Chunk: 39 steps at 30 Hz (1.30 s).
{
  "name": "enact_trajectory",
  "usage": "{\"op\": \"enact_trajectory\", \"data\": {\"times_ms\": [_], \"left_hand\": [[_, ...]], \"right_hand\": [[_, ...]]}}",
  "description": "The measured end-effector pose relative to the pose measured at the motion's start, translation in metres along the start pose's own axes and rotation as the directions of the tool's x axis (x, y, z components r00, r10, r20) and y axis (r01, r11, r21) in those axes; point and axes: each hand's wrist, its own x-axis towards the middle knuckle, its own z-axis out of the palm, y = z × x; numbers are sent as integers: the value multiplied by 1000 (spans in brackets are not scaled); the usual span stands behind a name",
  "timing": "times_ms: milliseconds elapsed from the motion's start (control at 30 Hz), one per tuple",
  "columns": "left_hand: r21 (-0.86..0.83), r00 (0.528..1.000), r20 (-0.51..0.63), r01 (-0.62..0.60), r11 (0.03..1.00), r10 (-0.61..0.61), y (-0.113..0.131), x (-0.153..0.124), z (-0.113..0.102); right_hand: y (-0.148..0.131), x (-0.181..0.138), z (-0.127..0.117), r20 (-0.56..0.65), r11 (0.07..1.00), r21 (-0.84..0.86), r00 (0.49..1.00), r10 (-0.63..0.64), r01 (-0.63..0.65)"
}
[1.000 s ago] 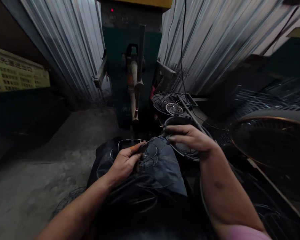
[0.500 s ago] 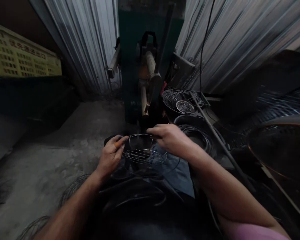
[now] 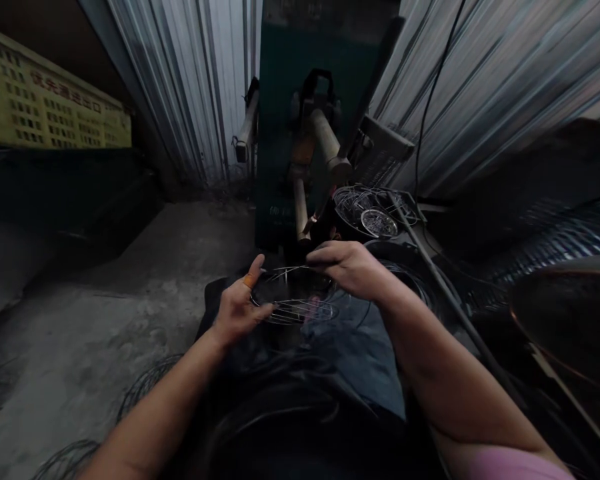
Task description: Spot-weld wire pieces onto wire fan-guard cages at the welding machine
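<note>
A round thin-wire basket, with a grid of parallel wires, is above my lap between my hands. My left hand is at its left edge, thumb and fingers spread apart, with an orange band around one finger. At the basket's far right, my right hand has its fingers pinched together on the upper wire rim. Those fingertips are partly hidden and dark.
In front stands a dark green machine with pale rods. To its right are a pan of wire pieces and a dark tub. A yellow crate sits left; wire coils lie on the floor.
My left hand has loosened from a closed grip to spread fingers at the basket's edge. My right hand stays at the rim. The whole view has shifted slightly.
</note>
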Motion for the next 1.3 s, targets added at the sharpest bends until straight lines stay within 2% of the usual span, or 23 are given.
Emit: {"op": "enact_trajectory", "data": {"times_ms": [100, 233, 367, 567, 633, 767, 967, 1167, 1300], "left_hand": [[173, 985, -5, -169, 970, 173, 13, 29, -9], [312, 960, 35, -276, 909, 279, 17, 56, -4], [367, 949, 42, -306, 878, 313, 10, 68, 12], [431, 911, 94, -400, 809, 401, 2, 88, 32], [435, 907, 92, -408, 803, 411, 1, 95, 36], [414, 910, 69, -399, 818, 409, -1, 105, 42], [410, 911, 73, -398, 820, 406, -5, 117, 47], [393, 927, 77, -366, 844, 366, -9, 125, 49], [388, 929, 86, -364, 847, 360, -14, 126, 52]], "right_hand": [[15, 0, -15, -58, 982, 190, 998, 10, 1], [43, -1, -3, -255, 948, 317, 964, 72, 13], [74, -1, 16, -464, 944, 330, 875, 137, 27], [101, 4, 23, -545, 963, 263, 832, 103, 53], [108, 7, 24, -596, 965, 256, 795, 108, 61], [120, 15, 27, -712, 937, 333, 678, 181, 100], [130, 28, 32, -756, 935, 343, 616, 220, 87], [131, 37, 36, -755, 925, 371, 608, 246, 86], [136, 38, 40, -771, 913, 392, 582, 257, 115]]}}
